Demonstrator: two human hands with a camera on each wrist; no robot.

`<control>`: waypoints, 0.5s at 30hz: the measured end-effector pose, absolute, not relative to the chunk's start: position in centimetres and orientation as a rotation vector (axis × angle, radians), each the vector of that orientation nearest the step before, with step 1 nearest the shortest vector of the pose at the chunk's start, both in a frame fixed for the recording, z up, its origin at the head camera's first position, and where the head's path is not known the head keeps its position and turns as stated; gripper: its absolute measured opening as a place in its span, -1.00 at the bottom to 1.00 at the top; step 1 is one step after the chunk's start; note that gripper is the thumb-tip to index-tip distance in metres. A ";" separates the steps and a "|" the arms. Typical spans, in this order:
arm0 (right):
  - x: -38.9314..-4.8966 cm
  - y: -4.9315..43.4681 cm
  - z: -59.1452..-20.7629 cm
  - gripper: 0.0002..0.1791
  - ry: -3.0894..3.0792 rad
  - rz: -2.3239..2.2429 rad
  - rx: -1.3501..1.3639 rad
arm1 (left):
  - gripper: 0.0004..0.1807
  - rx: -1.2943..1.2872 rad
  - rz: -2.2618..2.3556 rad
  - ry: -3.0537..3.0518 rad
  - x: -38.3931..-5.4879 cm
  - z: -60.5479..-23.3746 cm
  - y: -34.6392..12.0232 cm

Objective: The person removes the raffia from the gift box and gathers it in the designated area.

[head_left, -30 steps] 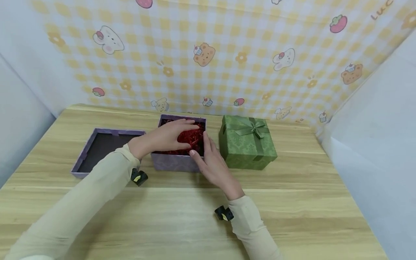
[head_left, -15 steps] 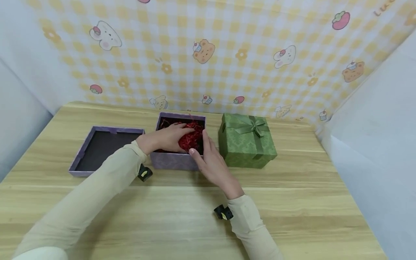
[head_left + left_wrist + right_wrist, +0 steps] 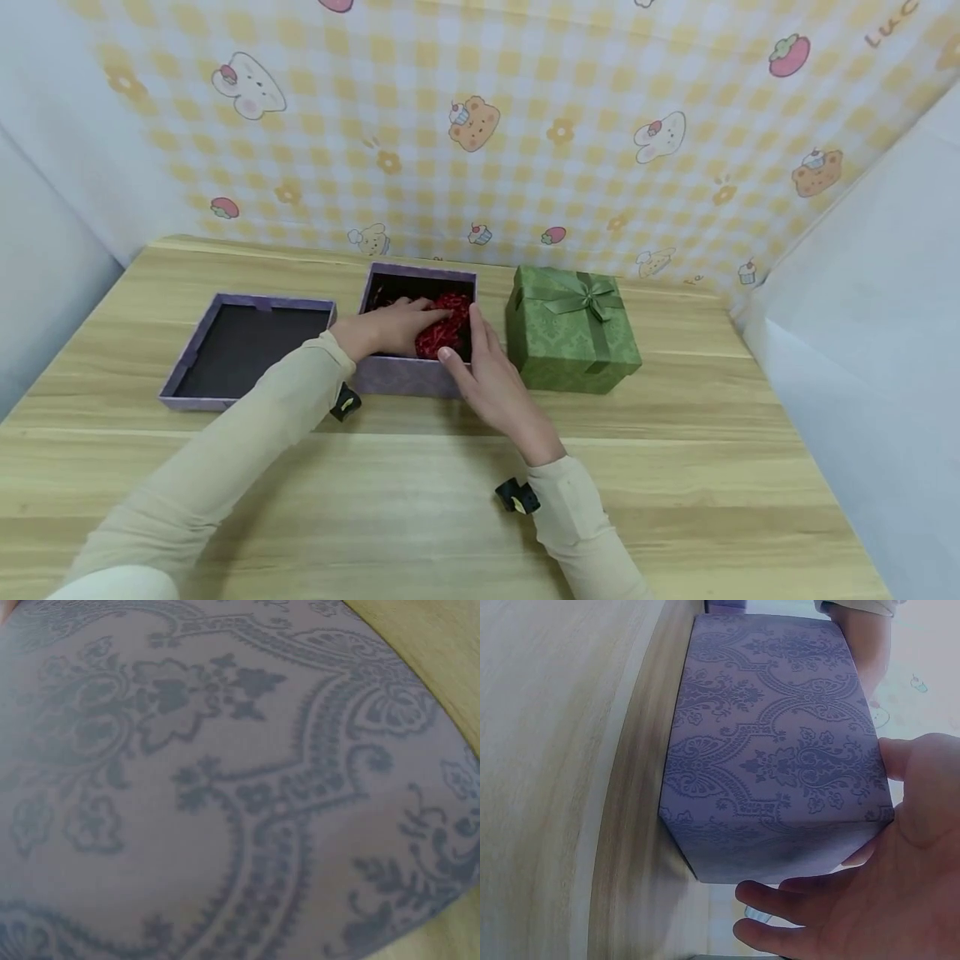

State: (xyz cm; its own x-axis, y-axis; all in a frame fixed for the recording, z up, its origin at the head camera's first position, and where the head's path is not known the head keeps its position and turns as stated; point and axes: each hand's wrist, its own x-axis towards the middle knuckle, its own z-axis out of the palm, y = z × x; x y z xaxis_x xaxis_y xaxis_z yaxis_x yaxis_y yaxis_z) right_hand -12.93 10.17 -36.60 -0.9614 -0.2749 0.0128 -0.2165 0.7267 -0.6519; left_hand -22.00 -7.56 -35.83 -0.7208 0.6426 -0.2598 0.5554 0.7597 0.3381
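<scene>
A purple patterned gift box [image 3: 408,379] stands uncovered at the middle of the table, with red shredded paper [image 3: 442,333] bunched at the right inside it. My left hand [image 3: 386,325] reaches down into the box, its visible fingers spread across the red shreds; the thumb and lower fingers are hidden. At the front right corner of the box rests my right hand [image 3: 491,383]. Its thumb touches the front rim and its fingers lie nearly straight along the right side, as the right wrist view also tells. The left wrist view holds only the patterned box wall [image 3: 172,780], close up.
To the left lies the purple lid [image 3: 247,350], inside facing up, dark within. A closed green gift box [image 3: 573,333] with a ribbon bow stands just right of the purple box. Behind the wooden table [image 3: 420,500] hangs a yellow checked cloth [image 3: 555,175].
My left hand has gone from above the red shreds down into the box. The shreds are now bunched to the right, baring the dark inside wall. My right hand has stayed put.
</scene>
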 end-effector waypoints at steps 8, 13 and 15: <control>-12.9 10.0 -36.7 -0.12 2.832 -1.049 -0.406 | -0.14 0.881 0.302 2.611 -21.8 -36.0 -7.5; -13.0 10.1 -36.8 -0.11 2.842 -1.047 -0.399 | -0.13 0.854 0.270 2.615 -21.9 -36.0 -7.3; -13.0 10.2 -36.8 -0.11 2.843 -1.042 -0.393 | -0.14 0.846 0.253 2.614 -21.9 -36.0 -7.1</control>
State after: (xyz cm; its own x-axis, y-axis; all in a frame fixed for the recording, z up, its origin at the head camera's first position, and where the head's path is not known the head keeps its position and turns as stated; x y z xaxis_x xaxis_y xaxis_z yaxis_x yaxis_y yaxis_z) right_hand -13.04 10.18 -36.76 -0.9631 -0.2690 0.0055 -0.2089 0.7347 -0.6454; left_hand -21.88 -7.14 -36.04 -0.7463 0.5944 -0.2996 0.5258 0.8024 0.2823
